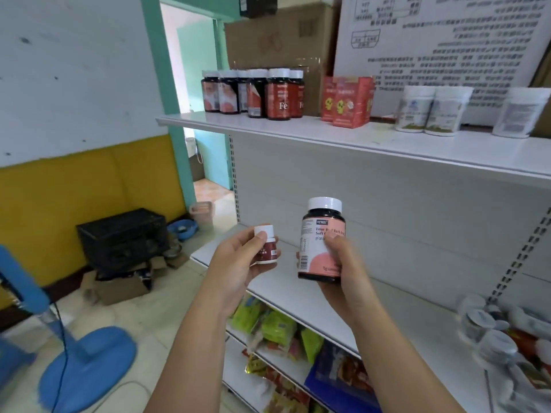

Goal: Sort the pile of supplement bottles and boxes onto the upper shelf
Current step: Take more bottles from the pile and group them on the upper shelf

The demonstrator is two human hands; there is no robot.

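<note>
Centre of the frame: the person's left hand [238,263] is closed around a small white-capped bottle with a dark red label [266,245], thumb pressed on its front just below the cap, fingers wrapped behind. Just to the right, the right hand [343,266] grips a larger dark bottle with a white cap and a pink-and-white label [322,239], thumb across the label and fingers curled round the far side. Both bottles are held upright, near each other but apart, in front of the bare white middle shelf [387,308].

Upper half of the frame: the white upper shelf [357,141] carries three groups. At its left end stands a cluster of dark white-capped bottles with red and pink labels [253,93] — matching the larger bottle in hand. Right of them stand two red cardboard boxes with a yellow cartoon figure [347,102], touching one another. Further right are three white tubs with pale labels [429,111], two side by side and one set apart toward the frame's right edge.

Lower right: a blurred heap of clear-lidded jars and packets [501,347] lies on the middle shelf. Below it, green and red snack bags [277,329] fill the lower shelves.

Lower left: a blue fan base [86,371] rests on the tiled floor, with a black crate [125,236] behind it against the yellow wall.
</note>
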